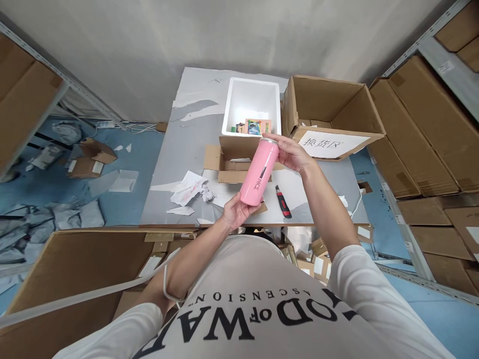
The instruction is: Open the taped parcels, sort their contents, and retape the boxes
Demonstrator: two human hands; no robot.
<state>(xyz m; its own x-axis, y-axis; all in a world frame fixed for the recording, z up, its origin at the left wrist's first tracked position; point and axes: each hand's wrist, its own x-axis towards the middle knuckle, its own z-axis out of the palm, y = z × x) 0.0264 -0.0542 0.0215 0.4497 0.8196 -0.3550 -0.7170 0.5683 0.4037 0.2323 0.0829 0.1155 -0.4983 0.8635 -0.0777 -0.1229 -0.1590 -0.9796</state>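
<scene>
While fingers of the left hand (pixel 236 213) and right hand (pixel 294 153) hold the pink tumbler (pixel 258 172) at frame centre, supporting both ends is wise.

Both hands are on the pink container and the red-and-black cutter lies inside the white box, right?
Not quite: the head view shows the red-and-black cutter on the table, outside the white box. The left hand and right hand are on the pink container.
</scene>
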